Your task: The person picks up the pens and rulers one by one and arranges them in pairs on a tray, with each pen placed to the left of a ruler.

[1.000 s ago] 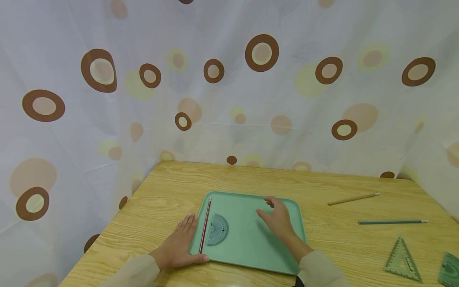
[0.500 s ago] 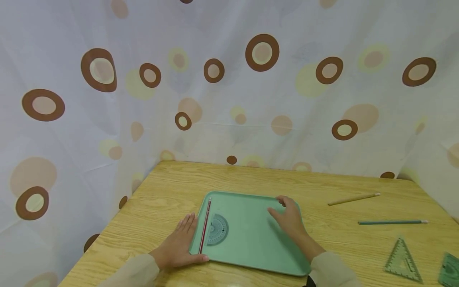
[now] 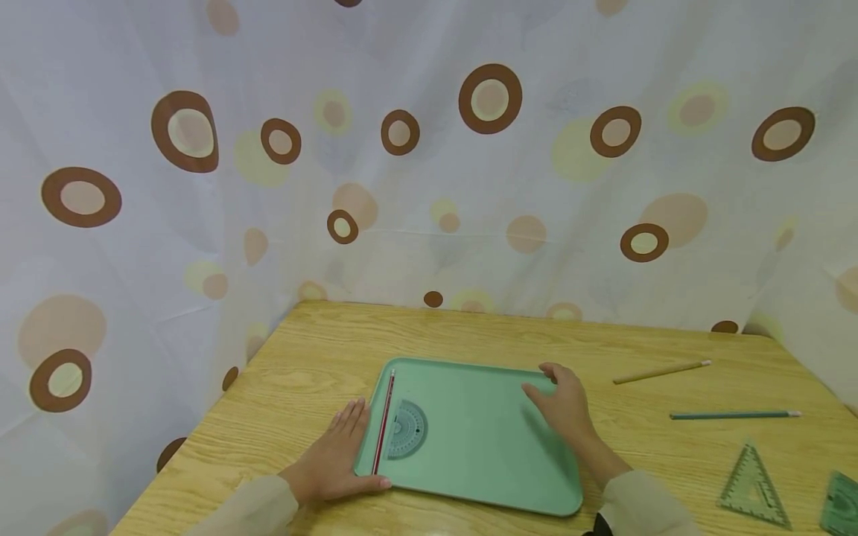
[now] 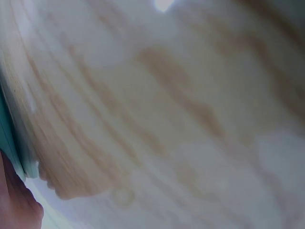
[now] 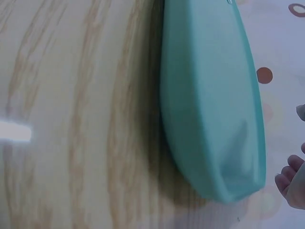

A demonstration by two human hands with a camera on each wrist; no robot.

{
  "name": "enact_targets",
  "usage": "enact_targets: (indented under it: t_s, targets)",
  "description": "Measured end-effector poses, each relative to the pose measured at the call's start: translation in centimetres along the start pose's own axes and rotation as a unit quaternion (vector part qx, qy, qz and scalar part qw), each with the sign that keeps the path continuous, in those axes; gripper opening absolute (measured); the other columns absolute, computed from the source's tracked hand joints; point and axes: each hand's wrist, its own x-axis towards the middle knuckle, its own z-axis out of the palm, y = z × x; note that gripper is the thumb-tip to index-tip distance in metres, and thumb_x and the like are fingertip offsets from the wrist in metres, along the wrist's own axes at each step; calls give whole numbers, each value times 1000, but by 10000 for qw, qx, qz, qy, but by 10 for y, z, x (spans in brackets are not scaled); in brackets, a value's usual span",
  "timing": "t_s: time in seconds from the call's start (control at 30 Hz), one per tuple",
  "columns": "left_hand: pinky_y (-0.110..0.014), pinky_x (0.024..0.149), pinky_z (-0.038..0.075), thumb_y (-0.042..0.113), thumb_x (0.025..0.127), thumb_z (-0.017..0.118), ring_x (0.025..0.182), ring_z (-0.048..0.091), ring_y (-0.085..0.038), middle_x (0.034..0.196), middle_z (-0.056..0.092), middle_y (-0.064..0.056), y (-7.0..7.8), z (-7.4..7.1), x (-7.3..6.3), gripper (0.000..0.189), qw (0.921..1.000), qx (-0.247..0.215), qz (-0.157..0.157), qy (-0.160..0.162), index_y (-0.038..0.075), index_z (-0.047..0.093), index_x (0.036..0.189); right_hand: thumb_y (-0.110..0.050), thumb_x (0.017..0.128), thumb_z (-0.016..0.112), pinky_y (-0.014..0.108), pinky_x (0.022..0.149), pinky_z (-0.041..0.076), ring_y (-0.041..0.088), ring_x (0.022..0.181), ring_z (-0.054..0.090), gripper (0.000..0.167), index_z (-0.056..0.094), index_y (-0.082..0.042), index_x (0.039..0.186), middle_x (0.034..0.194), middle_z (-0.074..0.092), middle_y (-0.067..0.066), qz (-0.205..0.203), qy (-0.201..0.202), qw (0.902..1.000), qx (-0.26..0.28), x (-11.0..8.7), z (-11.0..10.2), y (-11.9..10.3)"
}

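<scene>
Green tray (image 3: 489, 439): It sits on the wooden table (image 3: 348, 335), in front of the person.
Left hand (image 3: 335, 454): Laid out flat by the tray's near left corner. The fingers are straight along its side, and the thumb is by the front rim.
Right hand (image 3: 564, 402): Above the tray's right side, thumb and fingers spread apart, holding nothing. I can't tell if a fingertip touches the rim.
Inside the tray: A red pencil (image 3: 384, 422) lies along the left side, with a clear protractor (image 3: 409, 429) just beside it.
Could go wrong: If the tray gets tipped, I think the pencil could roll into the protractor. A hard shove to the right could bump the blue-green pencil (image 3: 735, 415) or the triangle ruler (image 3: 745, 476).
Edges and room: Wood shows behind the tray, back to the spotted cloth (image 3: 429, 171). More shows on the right, before the tan pencil (image 3: 661, 372). I can't see the table's near edge.
</scene>
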Motion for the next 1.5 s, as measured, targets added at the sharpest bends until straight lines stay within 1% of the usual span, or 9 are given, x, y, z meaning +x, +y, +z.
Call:
enact_targets:
  t_s: [0.27,0.37,0.5,0.57,0.87,1.2,1.37,1.5]
  targets:
    - [-51,114,18,66,79,54,141,14,-42,150,13,-31,1,-1,0,108,10000,-44,-9,-22,-11,15,144,-14,87,64,51,96,41,41,114,45,48,48,12,123,124,48,32,170,-11,9999,25,-2,-11,14]
    - [-51,114,18,67,79,54,141,14,-42,151,13,-31,0,0,0,108,10000,-23,-18,-23,-10,15,144,-16,88,62,52,97,39,41,116,43,50,46,11,126,127,46,31,373,-64,9993,53,-3,-17,18]
    - [-51,114,18,67,79,54,141,13,-42,151,13,-31,0,0,0,109,10000,-36,-17,1,-11,15,144,-19,90,60,52,102,35,41,121,38,53,41,10,130,132,41,30,731,-199,9968,237,-4,-25,25]
    - [-51,115,17,67,79,54,141,13,-42,150,13,-31,0,0,0,109,10000,-44,-12,13,-11,15,144,-19,91,58,52,103,34,41,122,37,54,39,10,131,134,40,30,813,-219,9961,262,-5,-28,28]
    - [-52,114,18,67,79,54,141,14,-43,150,13,-31,-1,0,0,109,10000,-35,0,36,-11,15,144,-24,92,57,54,101,35,43,121,38,56,39,11,131,131,42,32,900,-149,9958,105,-5,-37,40]
    - [-49,115,17,69,78,53,142,12,-39,152,11,-29,-5,4,1,110,10000,-21,-36,66,-8,13,145,-30,94,54,55,102,34,44,123,34,60,35,11,134,133,38,31,1022,-95,9947,100,-7,-47,53]
    - [-50,115,16,69,78,53,142,12,-40,152,12,-29,-5,4,1,110,10000,-48,-56,54,-9,14,145,-28,93,55,56,99,37,45,120,37,58,38,13,130,129,41,33,926,117,9956,8,-9,-50,61]
    - [-51,115,17,69,78,54,141,13,-41,151,13,-30,-4,3,1,110,10000,-57,-44,42,-10,14,144,-26,92,57,55,96,38,44,116,40,55,42,13,128,126,44,33,812,307,9962,-92,-10,-54,67]
